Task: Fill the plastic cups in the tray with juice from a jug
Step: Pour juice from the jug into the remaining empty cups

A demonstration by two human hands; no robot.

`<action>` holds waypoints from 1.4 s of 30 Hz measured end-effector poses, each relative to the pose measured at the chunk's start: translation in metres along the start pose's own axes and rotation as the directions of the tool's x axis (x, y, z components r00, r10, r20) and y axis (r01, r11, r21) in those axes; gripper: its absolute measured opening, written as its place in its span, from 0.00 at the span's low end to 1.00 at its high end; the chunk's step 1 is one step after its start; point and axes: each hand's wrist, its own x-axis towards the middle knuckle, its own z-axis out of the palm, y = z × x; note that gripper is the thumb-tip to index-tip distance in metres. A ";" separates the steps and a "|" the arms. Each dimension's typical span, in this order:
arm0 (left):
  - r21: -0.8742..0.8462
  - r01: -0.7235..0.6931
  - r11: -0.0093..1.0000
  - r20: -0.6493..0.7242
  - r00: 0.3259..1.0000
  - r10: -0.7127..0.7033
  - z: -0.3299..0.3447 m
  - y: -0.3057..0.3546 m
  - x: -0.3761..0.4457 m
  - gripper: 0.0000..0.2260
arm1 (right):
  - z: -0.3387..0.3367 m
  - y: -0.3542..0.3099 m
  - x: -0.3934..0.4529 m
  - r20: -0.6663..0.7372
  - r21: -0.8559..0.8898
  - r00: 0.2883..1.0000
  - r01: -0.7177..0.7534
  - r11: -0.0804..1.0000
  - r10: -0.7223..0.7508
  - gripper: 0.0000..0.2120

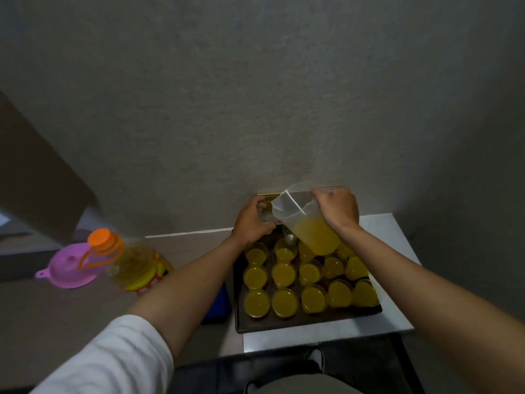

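Note:
A dark tray (306,322) on a white table holds several clear plastic cups (284,302) filled with yellow juice. My right hand (338,210) grips the handle of a clear plastic jug (301,220), which is tilted to the left above the tray's far end with yellow juice pooled in its lower side. My left hand (251,221) grips a clear cup (267,216) that looks empty, held right at the jug's spout. Another clear cup (289,237) stands on the tray under the jug.
To the left on a brown counter stand a big oil bottle (136,265) with an orange cap and a pink funnel (68,265). A blue object (218,305) sits beside the tray's left edge. A grey wall rises right behind the tray.

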 end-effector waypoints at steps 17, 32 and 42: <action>0.003 0.023 1.000 -0.046 0.999 -0.022 0.012 -0.001 -0.030 0.35 | -0.008 -0.014 -0.013 0.075 -0.214 0.994 0.090 0.973 -0.076 0.23; 0.041 -0.003 0.999 -0.050 0.999 0.005 0.018 0.002 -0.042 0.34 | -0.011 -0.017 -0.019 0.123 -0.356 0.981 0.187 0.916 -0.152 0.25; -0.024 -0.032 0.999 -0.028 0.999 0.032 0.021 -0.002 -0.049 0.34 | -0.011 -0.017 -0.023 0.132 -0.413 0.977 0.209 0.886 -0.169 0.23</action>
